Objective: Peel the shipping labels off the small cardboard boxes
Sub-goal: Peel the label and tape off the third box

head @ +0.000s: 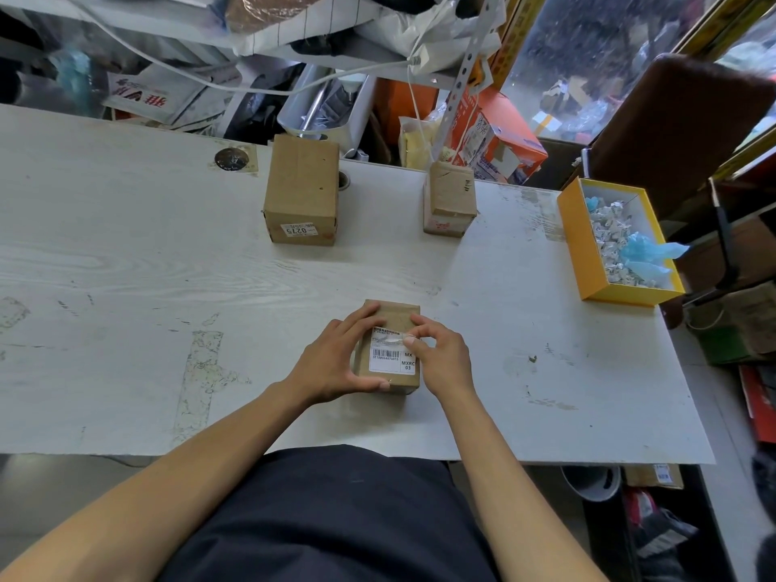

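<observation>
Scuffed white table (126, 287). Left hand (336, 363) grips near cardboard box (392, 317), right hand (441, 359) pinches its white label (392, 360) top edge. Two brown boxes (301, 182) (451, 195) behind; yellow tray (575, 237) of paper scraps far right.

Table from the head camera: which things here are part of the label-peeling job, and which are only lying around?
Part of the job:
- near box with its label, held by left hand, right hand picking at the label
- far left box, sticker on its front
- far right box
- yellow tray of crumpled paper scraps

Lying about:
- round metal disc
- orange carton behind the table
</observation>
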The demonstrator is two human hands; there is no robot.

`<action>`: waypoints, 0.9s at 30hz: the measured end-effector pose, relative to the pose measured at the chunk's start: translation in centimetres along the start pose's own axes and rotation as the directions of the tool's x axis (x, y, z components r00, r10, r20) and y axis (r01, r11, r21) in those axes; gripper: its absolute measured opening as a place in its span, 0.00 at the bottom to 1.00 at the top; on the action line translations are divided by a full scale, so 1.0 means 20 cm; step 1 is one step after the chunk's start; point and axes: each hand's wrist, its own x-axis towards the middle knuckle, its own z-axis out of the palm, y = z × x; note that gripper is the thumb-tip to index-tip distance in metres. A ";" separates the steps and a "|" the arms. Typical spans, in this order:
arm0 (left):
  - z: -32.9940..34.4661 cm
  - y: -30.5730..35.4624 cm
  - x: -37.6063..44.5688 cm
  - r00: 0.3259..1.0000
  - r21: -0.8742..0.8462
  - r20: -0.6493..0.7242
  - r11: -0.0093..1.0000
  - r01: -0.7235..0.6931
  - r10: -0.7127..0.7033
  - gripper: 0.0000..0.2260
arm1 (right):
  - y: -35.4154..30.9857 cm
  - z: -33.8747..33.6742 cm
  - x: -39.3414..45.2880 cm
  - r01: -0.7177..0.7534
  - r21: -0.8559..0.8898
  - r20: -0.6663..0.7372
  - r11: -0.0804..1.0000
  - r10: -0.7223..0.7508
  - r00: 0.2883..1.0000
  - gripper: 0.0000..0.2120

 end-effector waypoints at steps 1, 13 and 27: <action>0.00 0.00 0.00 1.000 -0.003 0.000 1.000 0.001 -0.001 0.44 | 0.00 0.00 0.00 -0.001 0.002 0.001 1.000 0.001 1.000 0.07; 0.00 -0.01 0.00 1.000 -0.019 0.006 1.000 0.006 -0.006 0.45 | -0.01 0.00 0.00 -0.005 0.016 -0.001 1.000 0.005 1.000 0.09; 0.00 0.00 0.00 1.000 -0.019 0.014 1.000 0.011 -0.011 0.44 | -0.03 -0.01 -0.01 -0.018 0.031 0.010 0.999 0.018 1.000 0.08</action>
